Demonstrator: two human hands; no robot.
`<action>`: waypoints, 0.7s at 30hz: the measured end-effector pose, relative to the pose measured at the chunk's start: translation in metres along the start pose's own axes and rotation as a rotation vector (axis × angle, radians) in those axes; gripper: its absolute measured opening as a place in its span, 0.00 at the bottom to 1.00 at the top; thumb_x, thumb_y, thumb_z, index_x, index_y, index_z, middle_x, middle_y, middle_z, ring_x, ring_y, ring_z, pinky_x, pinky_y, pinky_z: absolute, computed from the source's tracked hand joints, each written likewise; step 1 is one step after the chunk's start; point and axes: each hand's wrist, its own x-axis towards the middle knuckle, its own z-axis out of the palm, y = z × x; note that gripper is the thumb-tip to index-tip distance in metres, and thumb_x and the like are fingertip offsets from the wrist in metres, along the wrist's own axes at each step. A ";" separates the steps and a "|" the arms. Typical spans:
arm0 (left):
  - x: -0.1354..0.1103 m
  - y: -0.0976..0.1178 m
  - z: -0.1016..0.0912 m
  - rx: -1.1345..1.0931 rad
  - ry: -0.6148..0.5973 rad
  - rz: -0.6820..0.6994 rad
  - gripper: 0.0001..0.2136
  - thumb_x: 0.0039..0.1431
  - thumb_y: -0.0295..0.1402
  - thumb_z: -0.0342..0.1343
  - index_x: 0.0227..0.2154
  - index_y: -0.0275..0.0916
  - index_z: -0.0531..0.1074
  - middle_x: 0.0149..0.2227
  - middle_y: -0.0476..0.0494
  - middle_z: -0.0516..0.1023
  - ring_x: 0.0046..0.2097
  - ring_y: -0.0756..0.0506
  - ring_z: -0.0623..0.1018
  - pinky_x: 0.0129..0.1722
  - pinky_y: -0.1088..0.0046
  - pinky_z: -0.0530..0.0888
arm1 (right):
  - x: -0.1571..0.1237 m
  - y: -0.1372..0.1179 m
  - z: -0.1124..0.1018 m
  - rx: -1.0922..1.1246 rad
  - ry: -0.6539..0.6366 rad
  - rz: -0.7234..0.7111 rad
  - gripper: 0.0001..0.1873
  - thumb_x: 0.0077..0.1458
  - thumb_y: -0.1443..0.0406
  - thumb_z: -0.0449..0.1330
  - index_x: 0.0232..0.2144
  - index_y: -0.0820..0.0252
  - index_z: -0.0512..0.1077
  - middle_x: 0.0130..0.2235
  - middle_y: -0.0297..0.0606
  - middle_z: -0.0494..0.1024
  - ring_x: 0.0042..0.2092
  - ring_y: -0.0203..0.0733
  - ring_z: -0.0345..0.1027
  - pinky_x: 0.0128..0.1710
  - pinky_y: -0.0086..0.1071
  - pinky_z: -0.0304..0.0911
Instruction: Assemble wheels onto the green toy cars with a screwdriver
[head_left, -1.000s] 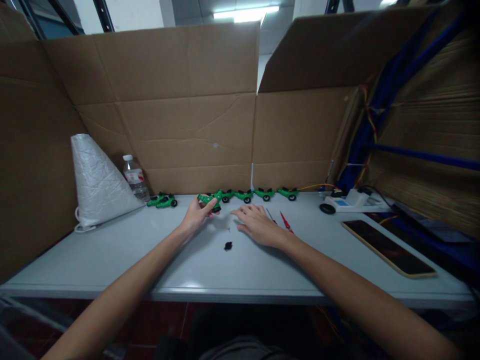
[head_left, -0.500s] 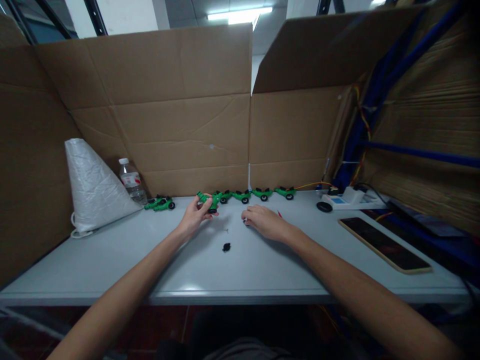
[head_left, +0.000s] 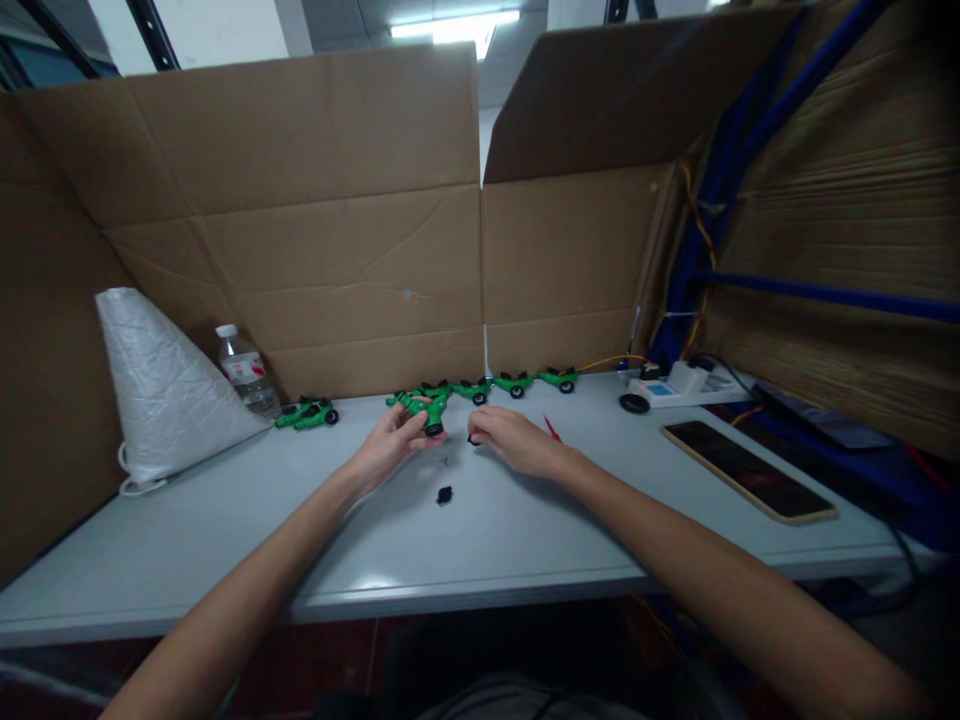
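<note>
My left hand (head_left: 391, 440) grips a green toy vehicle (head_left: 431, 412) with a black wheel, held just above the table. To its right, my right hand (head_left: 511, 440) has its fingers closed on a small black part (head_left: 473, 440), mostly hidden under the fingertips. Below the hands, another small black part (head_left: 445, 494) lies on the white tabletop. A thin red piece (head_left: 552, 429) rests just beyond my right wrist. Behind the hands stands a row of similar green toy vehicles (head_left: 514, 384); more green toys (head_left: 307, 413) sit close together at the left.
A silvery bag (head_left: 169, 390) and a water bottle (head_left: 247, 370) stand at the left. At the right are a phone (head_left: 750, 470), a power strip (head_left: 694, 384) and a black ring (head_left: 634, 403). Cardboard walls (head_left: 360, 260) enclose the table (head_left: 360, 570).
My right hand has lifted slightly, bringing the small black part nearer the toy vehicle in my left hand. The toy has been turned a little. The camera view has shifted slightly.
</note>
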 end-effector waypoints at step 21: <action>-0.001 0.008 0.000 0.220 -0.001 0.142 0.21 0.64 0.49 0.63 0.46 0.34 0.77 0.37 0.41 0.81 0.30 0.49 0.79 0.29 0.76 0.73 | 0.011 -0.032 -0.002 1.454 0.222 0.358 0.22 0.50 0.53 0.76 0.40 0.57 0.75 0.35 0.31 0.72 0.32 0.32 0.64 0.36 0.31 0.64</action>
